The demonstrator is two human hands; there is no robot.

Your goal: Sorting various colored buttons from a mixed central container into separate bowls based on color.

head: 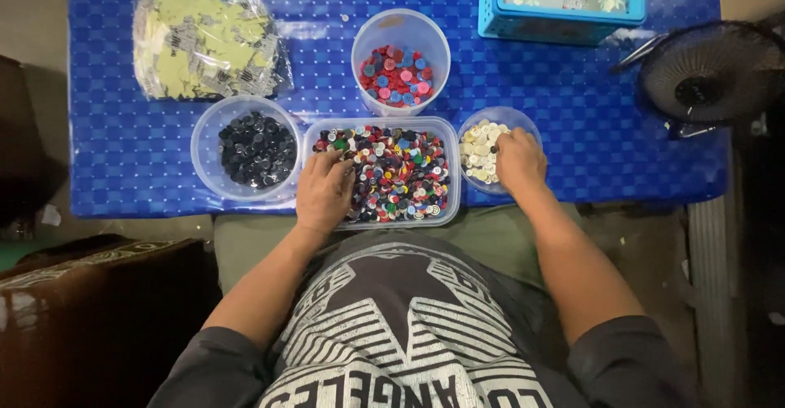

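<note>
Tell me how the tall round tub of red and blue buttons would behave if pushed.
The tall tub is taller than its neighbours, so it may tip sooner than slide. It is only part full, so it is probably light. The glossy blue table cover may let it skid.

Bare blue tablecloth (564,114) right of the tubs gives passage; fan (710,77) and basket (564,3) block beyond.

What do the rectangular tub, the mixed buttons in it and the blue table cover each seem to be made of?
Rectangular tub: clear plastic, probably; contents show through its glossy wall.
Mixed buttons: likely plastic; bright solid colours, slight shine.
Table cover: seemingly vinyl or plastic sheet; checked, reflecting light.
</note>
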